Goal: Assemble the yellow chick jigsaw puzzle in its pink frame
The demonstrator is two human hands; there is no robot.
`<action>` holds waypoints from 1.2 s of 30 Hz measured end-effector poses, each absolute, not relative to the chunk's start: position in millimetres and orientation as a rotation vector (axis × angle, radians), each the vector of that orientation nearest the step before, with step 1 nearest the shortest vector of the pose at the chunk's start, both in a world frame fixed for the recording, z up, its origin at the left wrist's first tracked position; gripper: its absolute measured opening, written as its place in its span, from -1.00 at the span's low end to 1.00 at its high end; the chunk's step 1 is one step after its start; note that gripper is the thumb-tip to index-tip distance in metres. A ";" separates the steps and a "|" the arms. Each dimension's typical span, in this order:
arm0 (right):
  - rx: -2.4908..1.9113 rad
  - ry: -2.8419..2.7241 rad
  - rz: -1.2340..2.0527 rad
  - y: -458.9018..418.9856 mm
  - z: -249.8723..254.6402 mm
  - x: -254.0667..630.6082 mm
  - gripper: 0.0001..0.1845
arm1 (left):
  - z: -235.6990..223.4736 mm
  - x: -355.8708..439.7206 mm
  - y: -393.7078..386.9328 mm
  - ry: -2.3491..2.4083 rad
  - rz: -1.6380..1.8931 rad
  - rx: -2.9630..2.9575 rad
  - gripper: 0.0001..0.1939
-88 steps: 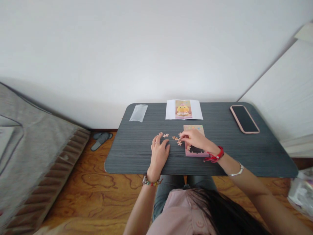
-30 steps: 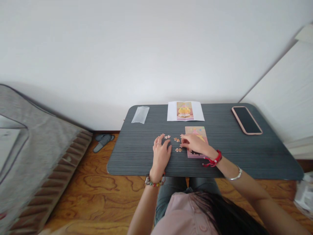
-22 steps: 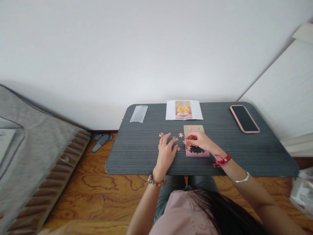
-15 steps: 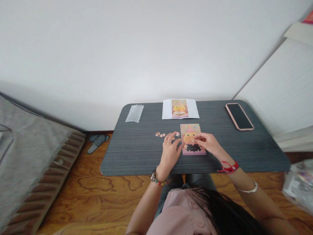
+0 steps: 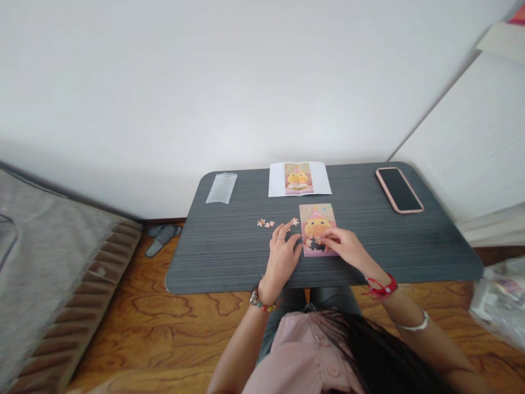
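A small jigsaw puzzle with a yellow character in a pink hat lies in its frame, a dark gap showing in its lower part. My right hand is closed in a pinch over that gap, on a puzzle piece mostly covered by the fingers. Just left of the frame, my left hand rests on the table, open with fingers apart. By its fingertips is a loose piece, with another partly hidden under the fingers. Farther left lie two more pieces, a brown-and-pink piece and a paler piece.
Behind the puzzle, a folded white sheet bears the same picture. A clear plastic sleeve lies at the table's back left, a phone at the right. The dark table stands against a white wall. Grey slippers sit on the floor.
My right hand has moved down over the lower part of the puzzle, and the dark gap there looks smaller. My left hand has stayed beside the frame. The whole view has shifted slightly.
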State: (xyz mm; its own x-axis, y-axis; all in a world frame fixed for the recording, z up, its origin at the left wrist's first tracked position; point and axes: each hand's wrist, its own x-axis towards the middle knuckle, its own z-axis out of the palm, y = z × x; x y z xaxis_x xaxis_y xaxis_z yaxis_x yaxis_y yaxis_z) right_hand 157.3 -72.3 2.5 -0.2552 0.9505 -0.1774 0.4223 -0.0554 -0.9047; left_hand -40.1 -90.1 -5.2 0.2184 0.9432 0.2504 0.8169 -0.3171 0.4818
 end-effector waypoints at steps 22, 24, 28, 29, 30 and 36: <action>-1.243 -2.200 1.155 -25.9 10.5 101.3 -0.85 | -14.5 -104.3 -85.9 2.138 0.776 2.013 -0.80; -1.231 -2.295 1.070 -17.5 9.6 87.4 -0.87 | -13.5 -110.6 -83.3 2.184 0.768 1.986 -0.79; -1.199 -2.478 0.896 -15.9 4.6 75.7 -0.89 | -9.6 -114.5 -76.5 2.183 0.731 2.000 -0.76; -1.194 -2.501 0.853 -17.4 3.9 74.9 -0.89 | -8.3 -114.4 -74.5 2.170 0.716 2.010 -0.74; -1.194 -2.508 0.818 -18.7 3.6 74.0 -0.90 | -6.8 -114.1 -72.5 2.155 0.704 2.021 -0.73; -1.162 -2.526 0.673 0.2 8.5 63.0 -0.85 | 1.6 -111.7 -66.2 2.133 0.717 2.041 -0.73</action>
